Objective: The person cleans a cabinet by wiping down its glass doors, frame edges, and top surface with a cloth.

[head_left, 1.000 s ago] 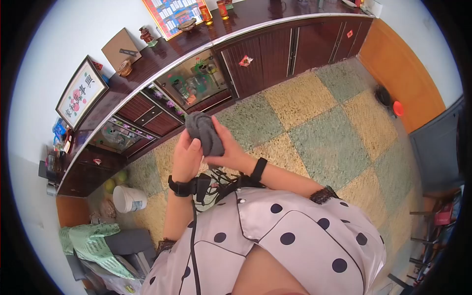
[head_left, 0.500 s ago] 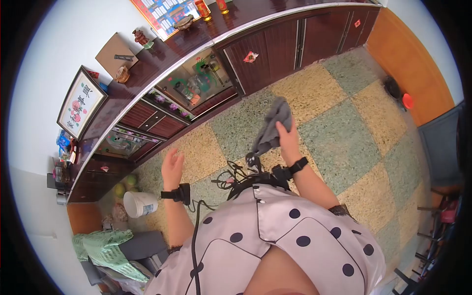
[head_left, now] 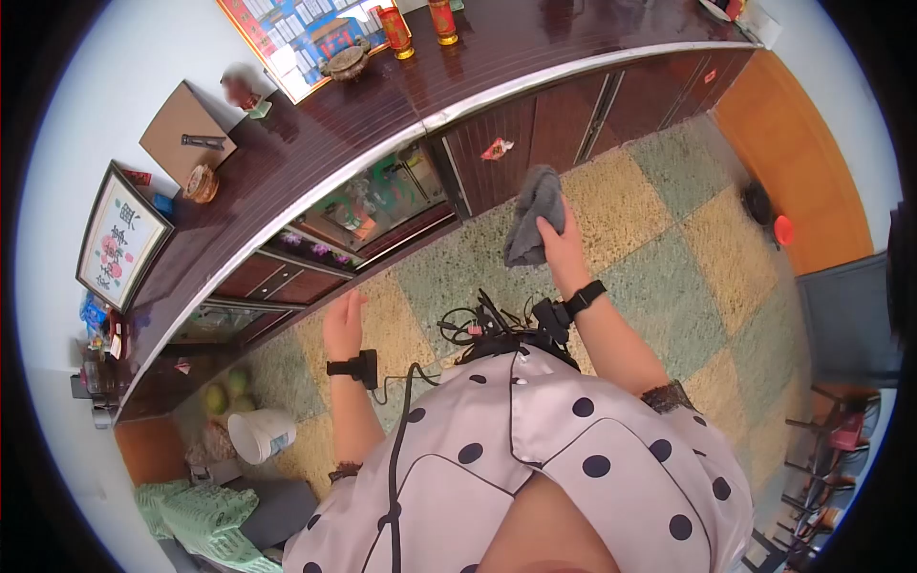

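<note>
A dark grey cloth [head_left: 537, 218], folded and hanging a little loose, is gripped in my right hand [head_left: 564, 250], with the thumb lying across it. Below and to the left of it, my left hand [head_left: 342, 327] is raised in front of the low cabinet, touching nothing, its fingers extended. Black straps with small boxes sit on both wrists. Tangled black cables [head_left: 487, 323] hang at my waist between the two arms.
A long dark cabinet [head_left: 516, 48] carries red cups [head_left: 443, 21], a bronze bowl [head_left: 346, 62], a figurine [head_left: 243, 93] and a framed picture [head_left: 122, 236]. A white bucket [head_left: 261, 435] stands on the floor at lower left, near a chair with green cloth [head_left: 205, 520].
My left hand has let go of the cloth and moved away to the left. My right hand has carried the cloth right and up. The view has come closer to the cabinet.
</note>
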`<state>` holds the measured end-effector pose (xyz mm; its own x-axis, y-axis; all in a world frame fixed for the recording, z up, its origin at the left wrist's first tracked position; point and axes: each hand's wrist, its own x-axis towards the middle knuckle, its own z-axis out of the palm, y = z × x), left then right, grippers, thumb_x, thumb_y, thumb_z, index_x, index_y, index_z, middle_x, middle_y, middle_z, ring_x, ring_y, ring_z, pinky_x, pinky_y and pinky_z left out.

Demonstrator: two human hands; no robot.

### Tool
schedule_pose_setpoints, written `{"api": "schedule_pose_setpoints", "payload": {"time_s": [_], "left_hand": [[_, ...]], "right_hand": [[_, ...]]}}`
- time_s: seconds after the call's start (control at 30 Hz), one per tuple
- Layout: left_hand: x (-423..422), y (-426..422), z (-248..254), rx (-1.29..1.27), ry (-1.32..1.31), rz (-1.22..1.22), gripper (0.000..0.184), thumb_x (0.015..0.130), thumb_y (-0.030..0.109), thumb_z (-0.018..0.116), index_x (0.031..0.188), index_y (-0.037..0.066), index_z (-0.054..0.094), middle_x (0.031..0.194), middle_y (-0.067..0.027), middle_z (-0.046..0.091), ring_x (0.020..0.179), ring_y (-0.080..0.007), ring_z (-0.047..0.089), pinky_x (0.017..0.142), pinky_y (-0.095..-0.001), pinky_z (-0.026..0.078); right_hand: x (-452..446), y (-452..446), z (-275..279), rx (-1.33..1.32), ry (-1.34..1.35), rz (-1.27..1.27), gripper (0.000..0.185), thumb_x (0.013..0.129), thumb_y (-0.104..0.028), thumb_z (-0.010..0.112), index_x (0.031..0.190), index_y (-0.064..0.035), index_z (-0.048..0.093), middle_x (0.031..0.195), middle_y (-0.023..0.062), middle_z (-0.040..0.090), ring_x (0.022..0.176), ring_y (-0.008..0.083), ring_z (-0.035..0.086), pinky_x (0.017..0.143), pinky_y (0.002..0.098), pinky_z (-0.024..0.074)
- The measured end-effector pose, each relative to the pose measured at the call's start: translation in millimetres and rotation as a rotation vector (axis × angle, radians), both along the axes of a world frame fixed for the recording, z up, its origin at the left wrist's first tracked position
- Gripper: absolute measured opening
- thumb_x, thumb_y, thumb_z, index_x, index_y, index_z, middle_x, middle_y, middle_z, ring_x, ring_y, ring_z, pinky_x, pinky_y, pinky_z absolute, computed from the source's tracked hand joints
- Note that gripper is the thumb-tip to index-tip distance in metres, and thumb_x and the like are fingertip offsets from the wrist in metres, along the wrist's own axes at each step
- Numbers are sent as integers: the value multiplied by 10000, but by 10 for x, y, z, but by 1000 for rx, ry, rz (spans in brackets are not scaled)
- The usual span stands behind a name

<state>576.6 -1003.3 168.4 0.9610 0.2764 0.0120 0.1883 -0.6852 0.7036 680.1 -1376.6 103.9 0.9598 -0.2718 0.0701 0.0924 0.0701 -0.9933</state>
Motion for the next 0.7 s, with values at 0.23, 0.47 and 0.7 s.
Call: {"api": "schedule_pose_setpoints", "payload": {"time_s": [0.23, 0.47, 0.7], "left_hand": [[692, -186, 72, -33, -15, 16, 343, 961, 273, 461, 954, -2, 666, 955, -161, 675, 932, -305, 633, 825, -362, 464], [453, -427, -112, -21, 128, 350, 325, 961, 262, 474, 1022, 3, 662, 1037, -161, 667, 992, -293, 619, 873, -346, 452], [441, -1102, -209, -4, 288, 551, 337, 957, 285, 486, 1038, -1, 646, 955, -195, 663, 932, -335, 627, 814, -358, 468]], "right_hand": [[1129, 689, 650, -836, -273, 314, 602, 764, -27, 623, 1321, -214, 493, 1178, 189, 487, 1096, 359, 507, 831, 419, 494], [2591, 1428, 110, -1196, -617, 566, 376, 846, -103, 530, 1181, -252, 610, 1007, 139, 472, 974, 313, 530, 703, 379, 533], [3469, 380, 276, -1342, -612, 680, 336, 845, -110, 530, 1154, -212, 615, 945, 122, 497, 942, 308, 539, 723, 395, 517]]}}
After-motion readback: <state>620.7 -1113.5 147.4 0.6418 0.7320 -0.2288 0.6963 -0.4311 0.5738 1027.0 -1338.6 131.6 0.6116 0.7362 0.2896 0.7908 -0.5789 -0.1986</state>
